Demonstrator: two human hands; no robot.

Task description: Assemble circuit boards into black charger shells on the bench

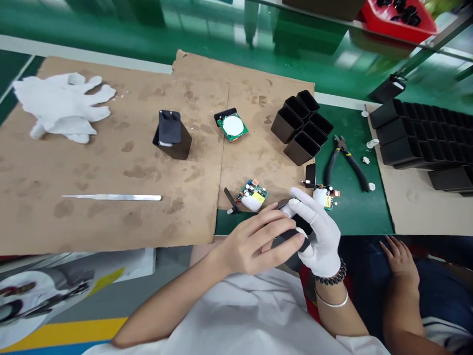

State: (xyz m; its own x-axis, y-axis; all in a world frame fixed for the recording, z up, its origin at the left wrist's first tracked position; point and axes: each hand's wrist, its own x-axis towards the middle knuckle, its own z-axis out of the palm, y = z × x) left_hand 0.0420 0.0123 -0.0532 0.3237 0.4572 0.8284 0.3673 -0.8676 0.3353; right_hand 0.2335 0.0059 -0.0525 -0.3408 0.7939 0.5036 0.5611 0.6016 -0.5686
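Note:
My bare left hand (260, 241) and my white-gloved right hand (320, 236) meet at the table's front edge, closed around a black plastic case (303, 226). Fingers cover much of the case, so its inside cannot be made out. Just left of my hands lies a green circuit board (254, 195) with a white pad and a black end cap. Beyond my right fingertips another circuit board (325, 197) rests beside its black cap. Farther back, a third circuit board (233, 125) shows a white round pad upward.
Tweezers (114, 197), a white glove (68, 106) and a black case with its cap tilted in the opening (173, 135) lie on cardboard. Several open black cases (302, 125) stand together near cutting pliers (347, 160). More cases (421, 133) are at right, near a co-worker's hand (401, 259).

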